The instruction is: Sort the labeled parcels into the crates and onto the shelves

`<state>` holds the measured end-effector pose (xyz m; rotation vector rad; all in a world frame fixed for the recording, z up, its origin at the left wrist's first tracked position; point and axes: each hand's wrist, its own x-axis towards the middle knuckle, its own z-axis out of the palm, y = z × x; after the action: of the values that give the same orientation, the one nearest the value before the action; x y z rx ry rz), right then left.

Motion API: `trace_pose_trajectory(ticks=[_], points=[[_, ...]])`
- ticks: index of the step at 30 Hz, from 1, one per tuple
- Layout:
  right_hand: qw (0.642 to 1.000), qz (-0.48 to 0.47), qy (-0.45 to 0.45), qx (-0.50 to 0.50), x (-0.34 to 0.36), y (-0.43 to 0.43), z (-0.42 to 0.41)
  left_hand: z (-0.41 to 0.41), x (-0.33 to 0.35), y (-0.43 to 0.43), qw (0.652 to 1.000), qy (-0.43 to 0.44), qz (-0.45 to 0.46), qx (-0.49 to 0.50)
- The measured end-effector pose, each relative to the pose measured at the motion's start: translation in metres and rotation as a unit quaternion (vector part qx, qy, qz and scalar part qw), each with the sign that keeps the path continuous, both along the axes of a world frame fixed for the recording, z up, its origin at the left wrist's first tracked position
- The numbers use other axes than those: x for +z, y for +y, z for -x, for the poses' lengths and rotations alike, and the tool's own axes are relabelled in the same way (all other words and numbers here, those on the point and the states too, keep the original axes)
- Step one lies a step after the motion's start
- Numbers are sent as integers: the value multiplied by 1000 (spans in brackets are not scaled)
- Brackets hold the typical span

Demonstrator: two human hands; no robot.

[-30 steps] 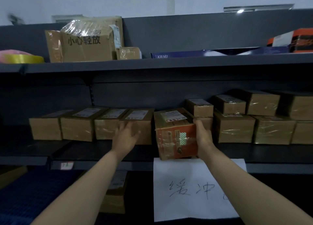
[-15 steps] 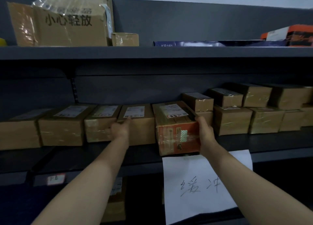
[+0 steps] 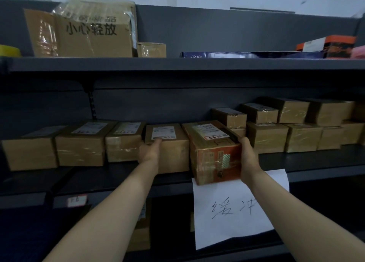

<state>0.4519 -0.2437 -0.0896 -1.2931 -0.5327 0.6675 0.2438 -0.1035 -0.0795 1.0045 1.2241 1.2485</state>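
From the head camera we face a dark metal rack. Our right hand [image 3: 249, 157] grips the orange parcel [image 3: 215, 153] by its right side: the thumb lies over the top right edge and the palm presses the side, while the other fingers are hidden behind it. This parcel sits at the front of the middle shelf [image 3: 316, 161], turned slightly askew, its lower front corner hanging over the lip and over the top of a white paper sheet [image 3: 237, 208] with handwritten characters. A white label with a red mark is on its top.

Our left hand [image 3: 150, 150] is on the brown parcel [image 3: 169, 151] just to the left, at its front left corner. One digit lies on top and touches the edge of the label; the rest are hidden, so we cannot tell whether they curl round the corner.

Further left we see a row of taped parcels [image 3: 81, 149] side by side, and to the right a stack of parcels [image 3: 266, 137] two high. A small tag [image 3: 77, 200] is stuck on the shelf edge below.

On the top shelf [image 3: 177, 63] stand a big box [image 3: 92, 36] printed with characters, a small box [image 3: 151, 50] touching its right side, a flat blue box [image 3: 237, 55] and an orange box [image 3: 331, 44] at the far right
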Motion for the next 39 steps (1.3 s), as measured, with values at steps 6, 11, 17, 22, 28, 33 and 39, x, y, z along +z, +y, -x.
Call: trace_pose_trajectory(ticks=[6, 11, 17, 22, 28, 33, 39], points=[[999, -33, 21, 21, 2, -16, 9, 9, 5, -21, 996, -10, -85, -15], [996, -55, 65, 7, 0, -27, 13, 10, 21, -38, 987, -28, -147, -62], [997, -27, 69, 25, 4, -31, 16, 20, 25, -45, 985, -62, -154, -43], [996, -2, 53, 67, 15, -37, 19, 27, 27, -62, 983, -104, -150, -6], [987, 39, 42, 150, 28, -68, 15, 31, 33, -89, 983, -129, -128, 20], [993, -14, 30, 111, 32, -115, 5, 10, 39, -134, 981, -115, -153, 20], [995, -81, -23, 51, 32, -183, -37, -35, 37, -204, 981, -55, -179, 43]])
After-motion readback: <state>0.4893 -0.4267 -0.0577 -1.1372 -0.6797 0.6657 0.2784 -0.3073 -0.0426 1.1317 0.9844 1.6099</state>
